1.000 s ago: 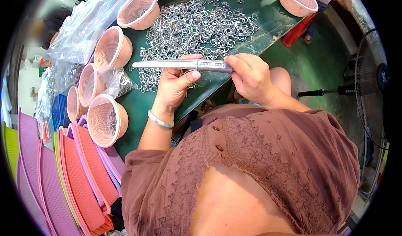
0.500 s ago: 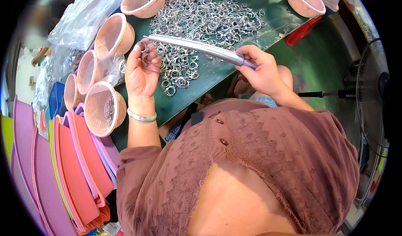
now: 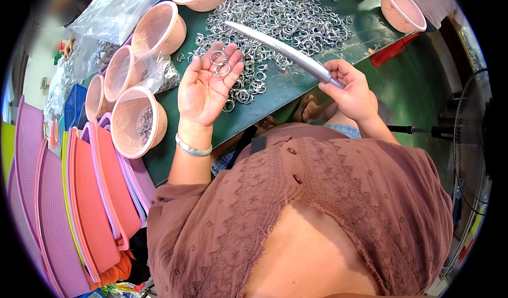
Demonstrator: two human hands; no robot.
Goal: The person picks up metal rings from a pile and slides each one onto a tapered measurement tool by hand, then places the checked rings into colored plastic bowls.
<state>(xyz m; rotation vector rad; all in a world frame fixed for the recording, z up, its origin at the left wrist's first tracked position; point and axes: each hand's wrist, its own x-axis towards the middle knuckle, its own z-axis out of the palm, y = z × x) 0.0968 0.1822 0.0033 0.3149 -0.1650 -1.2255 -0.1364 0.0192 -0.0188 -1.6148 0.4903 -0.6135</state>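
A: How does the person keep the 2 hands at this moment?

B: The left hand [image 3: 203,94] lies with the palm upward, its fingers spread and a little curved, and 2 loose rings [image 3: 219,63] rest on them. The right hand [image 3: 353,89] pinches the thin end of a silver tapered rod [image 3: 280,48] between thumb and curled fingers.

A: Why are they held in such a manner?

B: I suppose the open palm works like a small tray, so the loose rings are well seen and do not roll away. The grip at the thin end leaves the long body of the rod uncovered; I see no ring around it.

A: And which way does the rod point?

B: It is held over the green counter [image 3: 272,101], in front of the heap of rings [image 3: 286,20]. Its narrow tip looks to the upper left, away from the person, and is apart from the left hand. The long axis slants down to the right hand.

A: And the pink baskets [image 3: 126,115]?

B: They stand beside the heap, probably placed there for easy reach; the nearest has some rings inside
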